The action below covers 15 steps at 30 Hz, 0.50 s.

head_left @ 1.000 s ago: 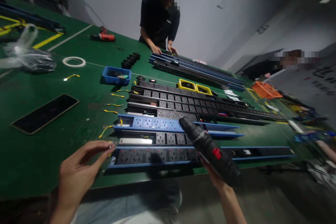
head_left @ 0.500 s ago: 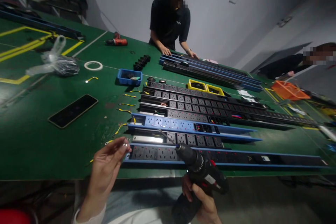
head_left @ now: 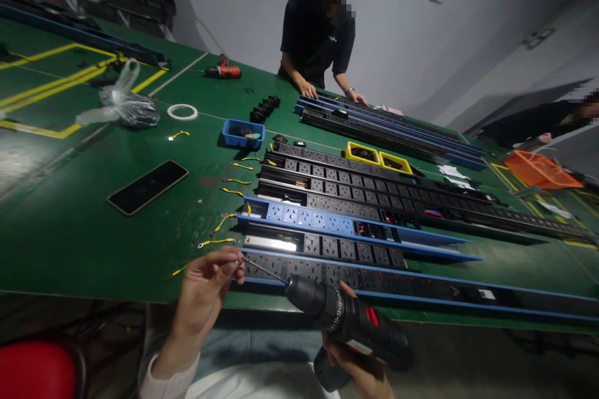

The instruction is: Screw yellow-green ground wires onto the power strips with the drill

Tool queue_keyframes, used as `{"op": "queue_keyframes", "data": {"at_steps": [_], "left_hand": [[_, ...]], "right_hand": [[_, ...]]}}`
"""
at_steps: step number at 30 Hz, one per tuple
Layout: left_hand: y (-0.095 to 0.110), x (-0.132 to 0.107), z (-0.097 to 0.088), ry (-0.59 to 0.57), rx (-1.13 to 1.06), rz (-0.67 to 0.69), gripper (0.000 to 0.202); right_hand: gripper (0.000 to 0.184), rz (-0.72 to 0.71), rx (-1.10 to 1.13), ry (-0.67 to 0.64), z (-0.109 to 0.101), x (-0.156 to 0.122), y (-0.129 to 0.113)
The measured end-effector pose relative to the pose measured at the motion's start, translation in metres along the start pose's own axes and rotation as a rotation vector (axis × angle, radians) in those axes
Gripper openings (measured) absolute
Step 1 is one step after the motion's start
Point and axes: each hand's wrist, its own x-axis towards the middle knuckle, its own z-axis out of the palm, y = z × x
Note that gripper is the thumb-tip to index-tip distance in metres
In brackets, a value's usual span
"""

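- The left hand (head_left: 206,296) pinched a tiny shiny piece (head_left: 237,262) between thumb and fingertips, too small to identify, just over the left end of the nearest blue-edged socket strip (head_left: 344,275)
- The right hand (head_left: 350,355) was wrapped around the handle of a black power drill (head_left: 346,318), whose long thin bit (head_left: 264,268) pointed left, its tip at the left fingertips
- That strip lay along the near edge of the green table (head_left: 116,255), with a blue strip (head_left: 309,218) and several black strips (head_left: 337,190) beyond it
- Short yellow wires (head_left: 216,242) lay near the strips' left ends, and a phone (head_left: 148,187) farther left
- Behind the strips sat a blue bin (head_left: 242,143) and two yellow trays (head_left: 395,170)
- Across the table, a co-worker (head_left: 318,31) in black had both hands at other long strips (head_left: 374,117)
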Motion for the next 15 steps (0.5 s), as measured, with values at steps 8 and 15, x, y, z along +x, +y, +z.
{"op": "queue_keyframes", "data": {"at_steps": [8, 15], "left_hand": [[0.0, -0.004, -0.006, 0.054, -0.05, -0.012, 0.035], [0.007, -0.002, -0.007, 0.048, 0.085, 0.061, 0.03]], "right_hand": [[0.083, 0.032, -0.057, -0.003, 0.001, 0.003, 0.002], [0.089, 0.068, -0.049, -0.013, 0.005, 0.0, -0.014]]}}
